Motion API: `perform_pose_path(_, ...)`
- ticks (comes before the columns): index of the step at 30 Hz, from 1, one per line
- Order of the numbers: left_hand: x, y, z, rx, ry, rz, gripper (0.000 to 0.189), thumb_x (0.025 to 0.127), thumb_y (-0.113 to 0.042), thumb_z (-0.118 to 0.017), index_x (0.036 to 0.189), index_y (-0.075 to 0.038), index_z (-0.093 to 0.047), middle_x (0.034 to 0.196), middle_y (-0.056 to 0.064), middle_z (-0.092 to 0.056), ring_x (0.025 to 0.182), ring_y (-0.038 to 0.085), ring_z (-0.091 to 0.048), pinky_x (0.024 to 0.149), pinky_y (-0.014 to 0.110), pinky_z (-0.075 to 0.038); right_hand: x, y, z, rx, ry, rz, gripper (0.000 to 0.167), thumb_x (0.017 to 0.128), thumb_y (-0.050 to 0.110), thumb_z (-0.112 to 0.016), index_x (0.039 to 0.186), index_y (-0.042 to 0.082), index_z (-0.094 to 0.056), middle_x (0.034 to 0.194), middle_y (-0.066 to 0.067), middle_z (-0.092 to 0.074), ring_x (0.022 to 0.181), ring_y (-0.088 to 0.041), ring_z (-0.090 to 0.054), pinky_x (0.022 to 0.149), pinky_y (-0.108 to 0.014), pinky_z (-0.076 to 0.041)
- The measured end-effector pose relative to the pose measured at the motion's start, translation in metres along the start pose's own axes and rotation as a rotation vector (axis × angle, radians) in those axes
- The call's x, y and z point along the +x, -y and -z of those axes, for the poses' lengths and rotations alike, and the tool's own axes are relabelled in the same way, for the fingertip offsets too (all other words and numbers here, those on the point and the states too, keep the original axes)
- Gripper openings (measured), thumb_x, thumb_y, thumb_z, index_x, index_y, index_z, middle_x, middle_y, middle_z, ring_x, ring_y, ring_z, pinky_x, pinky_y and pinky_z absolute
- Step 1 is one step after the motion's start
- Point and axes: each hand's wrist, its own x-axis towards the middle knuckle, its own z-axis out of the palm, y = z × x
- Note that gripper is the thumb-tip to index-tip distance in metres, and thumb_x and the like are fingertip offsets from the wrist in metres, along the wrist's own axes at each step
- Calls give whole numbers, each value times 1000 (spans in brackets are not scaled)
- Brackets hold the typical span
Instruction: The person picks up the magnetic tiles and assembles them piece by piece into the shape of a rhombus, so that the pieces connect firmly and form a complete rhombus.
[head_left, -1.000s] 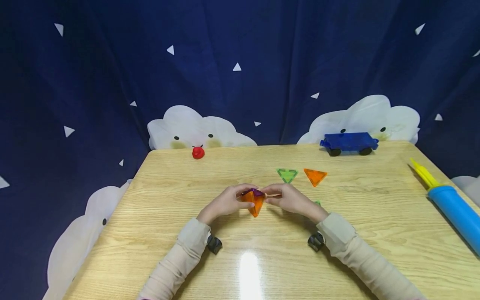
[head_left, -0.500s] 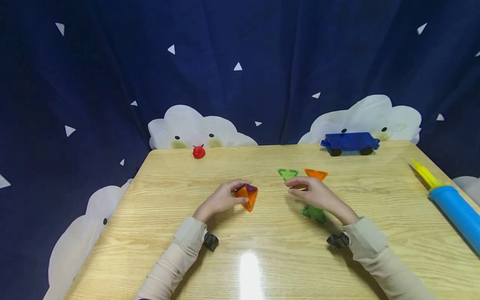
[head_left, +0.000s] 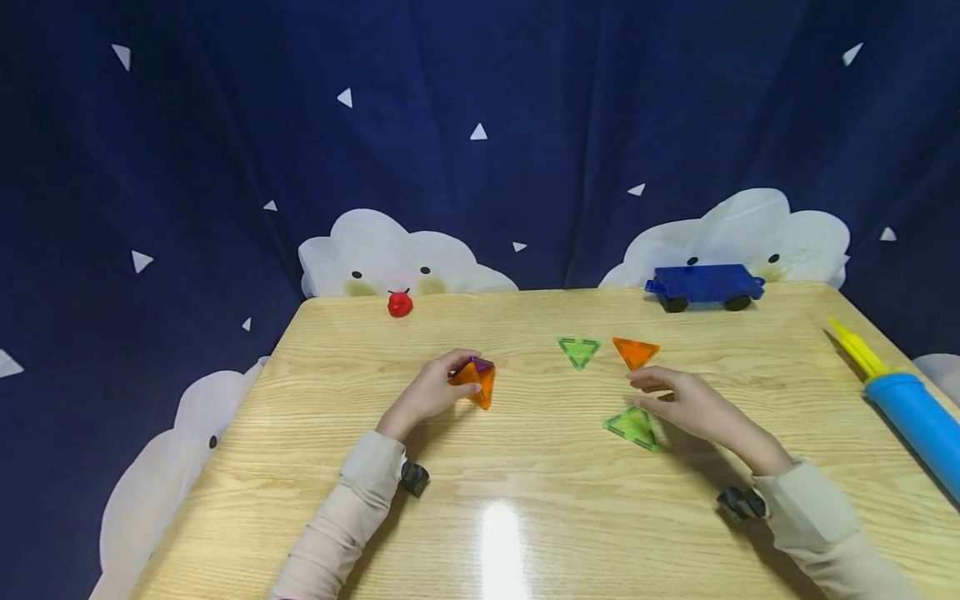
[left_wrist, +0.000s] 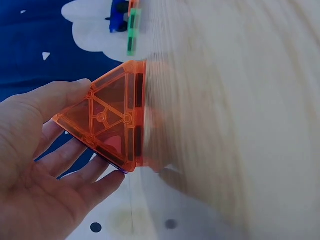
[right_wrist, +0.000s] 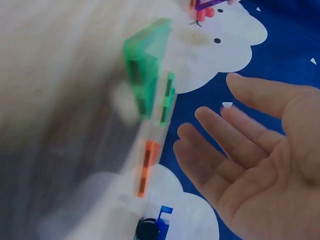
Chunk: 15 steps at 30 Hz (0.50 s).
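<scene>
My left hand (head_left: pixel 426 390) holds a small pyramid of see-through triangular magnetic tiles (head_left: pixel 483 387), orange with a purple side, on the table left of centre. The left wrist view shows the thumb on the edge of an orange tile (left_wrist: pixel 107 112) and the fingers round the back. My right hand (head_left: pixel 693 407) is over the table at the right, fingers apart and nothing in them. Just left of it lies a green triangular tile (head_left: pixel 633 428), and beyond its fingertips an orange triangular tile (head_left: pixel 636 352). A smaller-looking green triangle (head_left: pixel 579 352) lies farther back.
Along the back edge stand a red toy (head_left: pixel 400 304) at the left and a blue toy wagon (head_left: pixel 705 287) at the right. A blue and yellow pump (head_left: pixel 911 417) lies at the right edge. A dark blue curtain (head_left: pixel 450 67) hangs behind the wooden table (head_left: pixel 375 533).
My right hand has left the pyramid and moved right, past the near green tile, uncovering it. My left hand has shifted a little left with the pyramid.
</scene>
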Motion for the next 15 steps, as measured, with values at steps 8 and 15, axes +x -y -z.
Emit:
perform_pose_path(8,-1,3,2,15,-1,4,48,87,-6,-68,132,-1,-53,128,17,-58,118,35,-54,100,45,-43,-22,-14,2,83,152,-26,66,92,14,-62,143,-6,-26,136,-33,-44,122,-48,-44,94,-57,-43)
perform_pose_path(15,-1,5,3,18,2,2,47,87,-6,-67,132,-1,-53,128,16,-58,116,34,-55,100,45,-43,-27,-16,-2,127,228,-21,72,90,15,-65,144,-5,-22,139,-34,-39,124,-49,-42,95,-53,-41)
